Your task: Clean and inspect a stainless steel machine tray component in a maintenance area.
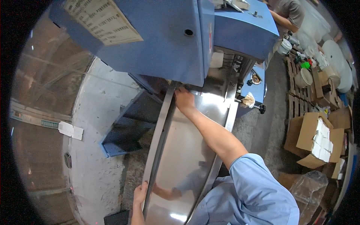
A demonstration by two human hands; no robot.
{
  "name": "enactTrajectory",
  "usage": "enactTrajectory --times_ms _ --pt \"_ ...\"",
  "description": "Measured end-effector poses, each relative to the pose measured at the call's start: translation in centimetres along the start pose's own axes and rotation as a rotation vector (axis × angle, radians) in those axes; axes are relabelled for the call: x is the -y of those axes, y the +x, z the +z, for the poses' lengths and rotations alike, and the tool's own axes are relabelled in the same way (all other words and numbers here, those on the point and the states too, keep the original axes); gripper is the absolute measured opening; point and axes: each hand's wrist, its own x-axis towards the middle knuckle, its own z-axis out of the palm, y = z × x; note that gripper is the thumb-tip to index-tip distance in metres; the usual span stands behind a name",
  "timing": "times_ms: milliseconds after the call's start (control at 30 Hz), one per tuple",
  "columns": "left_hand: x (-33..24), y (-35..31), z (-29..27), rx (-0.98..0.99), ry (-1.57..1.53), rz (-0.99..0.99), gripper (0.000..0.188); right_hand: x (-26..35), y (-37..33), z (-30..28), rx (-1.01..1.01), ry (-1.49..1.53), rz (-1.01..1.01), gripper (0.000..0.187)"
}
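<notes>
Two hands along a steel chute running near to far toward the blue cabinet: left hand at the near left rail, right hand far, both with fingers curled, can't tell if gripping. Best to press evenly, minding that rail tbh.

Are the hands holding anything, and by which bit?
The left hand seems to hold the metal tray by its left rim, at the near end. The right hand is by that rim's far end; whether it grips cannot be told.
</notes>
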Motion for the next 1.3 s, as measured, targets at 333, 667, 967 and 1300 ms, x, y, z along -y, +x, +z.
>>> enactTrajectory --times_ms 333,667,967,1300 --pt "-0.8 0.7 0.0 -0.062 0.052 0.007 0.064 0.7 0.2 -0.6 0.035 0.017 0.137 0.027" --pt "-1.5 -0.2 -0.7 0.001 0.053 0.029 0.067 1.4 0.1 -1.1 0.039 -0.010 0.082 0.027" --pt "3.6 2.1 0.3 0.052 -0.105 -0.094 0.065 0.9 0.9 0.4 0.140 -0.064 0.101 0.023" --pt "-2.4 -1.4 -0.8 -0.048 0.030 -0.071 0.067 0.3 0.4 0.9 0.008 0.099 0.108 0.022"
